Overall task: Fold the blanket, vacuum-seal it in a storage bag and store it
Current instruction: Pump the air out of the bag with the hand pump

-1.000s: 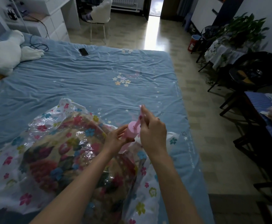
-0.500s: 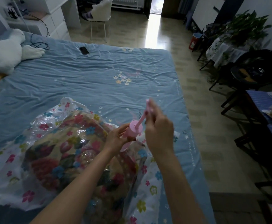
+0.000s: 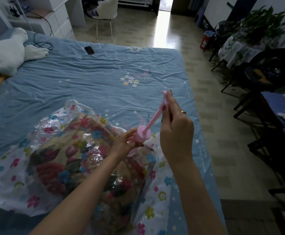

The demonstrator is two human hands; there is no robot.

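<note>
A clear storage bag [image 3: 11,168] printed with flowers lies on the blue bed [image 3: 91,78], and the folded floral blanket [image 3: 74,160] fills it. A pink hand pump [image 3: 141,135] stands tilted on the bag's upper right part. My left hand [image 3: 124,143] grips the pump's cylinder. My right hand [image 3: 175,129] pinches the pump's handle, and the thin pink rod [image 3: 152,119] is drawn far out of the cylinder, up and to the right. The pump's foot is hidden behind my left hand.
A white plush toy [image 3: 4,53] and a black cable [image 3: 41,44] lie at the bed's far left, a dark phone [image 3: 89,50] near the far edge. Right of the bed are tiled floor, dark chairs [image 3: 270,73], a plant table [image 3: 243,46] and a red bin [image 3: 206,39].
My right hand has risen up and to the right, pulling the pump's rod out of the cylinder. My left hand has kept its hold on the cylinder.
</note>
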